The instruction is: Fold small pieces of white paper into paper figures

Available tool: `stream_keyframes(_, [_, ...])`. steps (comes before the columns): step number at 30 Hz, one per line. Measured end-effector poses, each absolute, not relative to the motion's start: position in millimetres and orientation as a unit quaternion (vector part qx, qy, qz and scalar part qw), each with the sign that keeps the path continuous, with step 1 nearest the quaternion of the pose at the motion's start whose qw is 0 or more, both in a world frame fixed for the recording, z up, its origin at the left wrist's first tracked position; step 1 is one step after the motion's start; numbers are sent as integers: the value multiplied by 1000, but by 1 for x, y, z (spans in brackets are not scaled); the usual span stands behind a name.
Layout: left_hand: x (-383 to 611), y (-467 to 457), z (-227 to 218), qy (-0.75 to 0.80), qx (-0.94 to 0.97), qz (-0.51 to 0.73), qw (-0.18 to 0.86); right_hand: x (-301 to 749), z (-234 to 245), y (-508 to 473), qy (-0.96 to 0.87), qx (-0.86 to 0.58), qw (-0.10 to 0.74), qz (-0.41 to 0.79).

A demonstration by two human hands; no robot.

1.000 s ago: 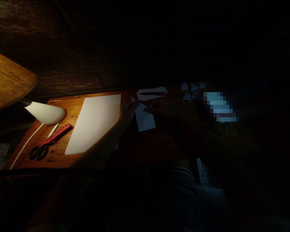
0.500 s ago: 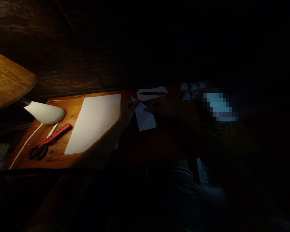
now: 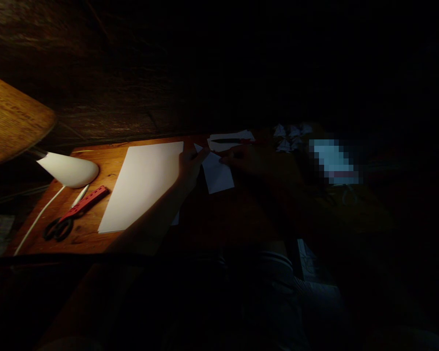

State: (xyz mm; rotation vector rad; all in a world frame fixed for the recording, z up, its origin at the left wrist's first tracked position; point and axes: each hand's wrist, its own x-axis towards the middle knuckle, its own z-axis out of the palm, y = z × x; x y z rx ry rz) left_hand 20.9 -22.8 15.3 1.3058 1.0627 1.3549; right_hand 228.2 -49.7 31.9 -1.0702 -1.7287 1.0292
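Note:
Between my hands is a small white sheet of paper (image 3: pixel 218 174), its upper left corner coming to a point. My left hand (image 3: pixel 190 165) pinches the paper near that pointed corner, thumb on top. On the other side, my right hand (image 3: pixel 239 160) grips the upper right edge; deep shadow hides most of its fingers. Just beyond the hands, a knife (image 3: pixel 225 141) with a dark blade and reddish handle lies across some small white sheets (image 3: pixel 214 146). To the left of my left hand rests a stack of larger white paper (image 3: pixel 142 183).
At the left stand a lamp with a white base (image 3: pixel 73 170) and a cord, and red scissors (image 3: pixel 86 201) with black handles. Several folded paper pieces (image 3: pixel 283 145) sit at the back right, beside a pixelated bright patch (image 3: pixel 334 161). The wooden table (image 3: pixel 89 239) meets a dark wall.
Both hands and the small paper have shifted slightly, the paper a little up and to the left. My grip on it stays. The other things lie as before.

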Motion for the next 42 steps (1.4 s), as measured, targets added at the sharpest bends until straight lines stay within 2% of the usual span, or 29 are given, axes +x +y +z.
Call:
stream_keyframes(25, [23, -31, 20, 424, 557, 497, 513, 224, 34, -55, -711, -380, 398, 438])
stream_keyframes(35, [21, -27, 18, 418, 588, 476, 503, 223, 29, -52, -701, -378, 423, 431])
stream_keyframes(42, [20, -28, 21, 450, 591, 448, 497, 224, 27, -51, -717, -375, 410, 421])
